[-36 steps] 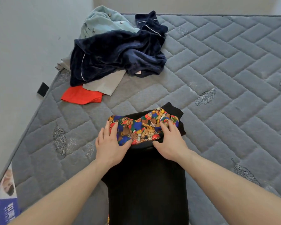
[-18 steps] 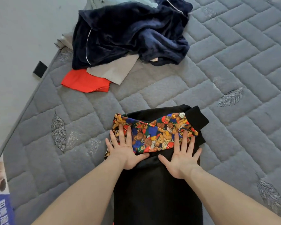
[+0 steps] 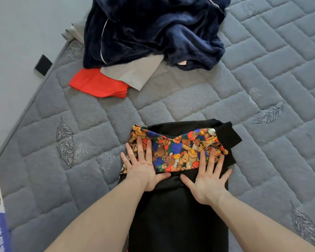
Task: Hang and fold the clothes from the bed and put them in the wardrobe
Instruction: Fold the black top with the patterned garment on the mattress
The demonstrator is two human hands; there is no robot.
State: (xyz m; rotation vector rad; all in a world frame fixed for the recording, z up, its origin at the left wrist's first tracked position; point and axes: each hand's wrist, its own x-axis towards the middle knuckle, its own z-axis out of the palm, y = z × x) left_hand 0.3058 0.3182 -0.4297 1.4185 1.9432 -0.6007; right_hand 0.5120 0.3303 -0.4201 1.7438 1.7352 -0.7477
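Two hands, left hand (image 3: 143, 170) and right hand (image 3: 208, 180), press one black garment (image 3: 178, 215) (fingers spread flat).

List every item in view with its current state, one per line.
Black garment: laid flat, partly folded, teddy-bear print lining exposed.
Left hand: open, pressing flat on the garment.
Right hand: open, pressing flat on the garment.
Navy fleece: crumpled, unfolded.
Red cloth: lying flat.
Beige cloth: partly under the fleece.
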